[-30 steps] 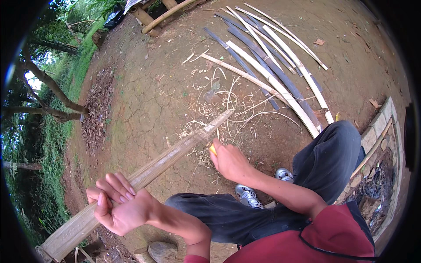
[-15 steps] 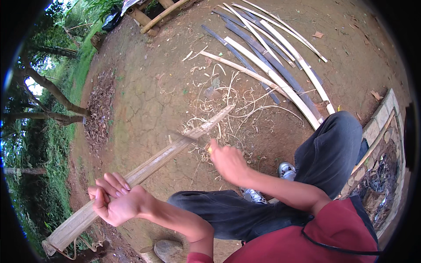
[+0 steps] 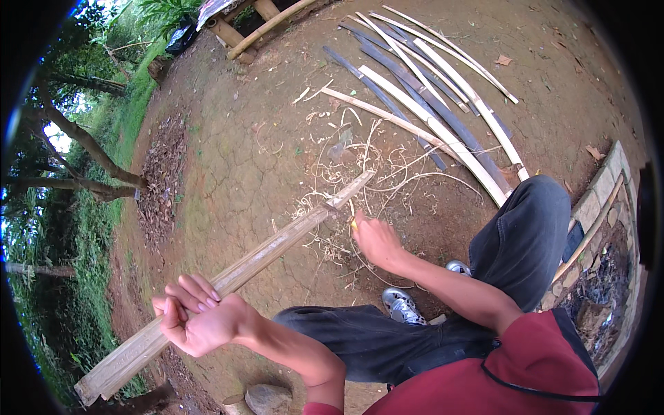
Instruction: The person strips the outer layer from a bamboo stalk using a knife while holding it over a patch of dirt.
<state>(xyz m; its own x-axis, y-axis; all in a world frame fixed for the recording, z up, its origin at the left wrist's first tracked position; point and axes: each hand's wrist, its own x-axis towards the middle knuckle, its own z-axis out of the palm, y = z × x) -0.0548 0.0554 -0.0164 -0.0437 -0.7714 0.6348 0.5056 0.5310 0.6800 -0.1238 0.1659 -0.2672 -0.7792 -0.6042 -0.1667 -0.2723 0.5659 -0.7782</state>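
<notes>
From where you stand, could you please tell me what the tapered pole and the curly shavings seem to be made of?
The tapered pole looks like bamboo, dry and matte: pale tan, with lengthwise grain. The curly shavings are probably bamboo too: thin, pale ribbons, though wood is possible.

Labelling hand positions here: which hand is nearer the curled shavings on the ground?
Right. The right hand, gripping a yellow-handled knife, shows beside the curled shavings; the left hand is farther off, lower left, against the bamboo piece.
</notes>
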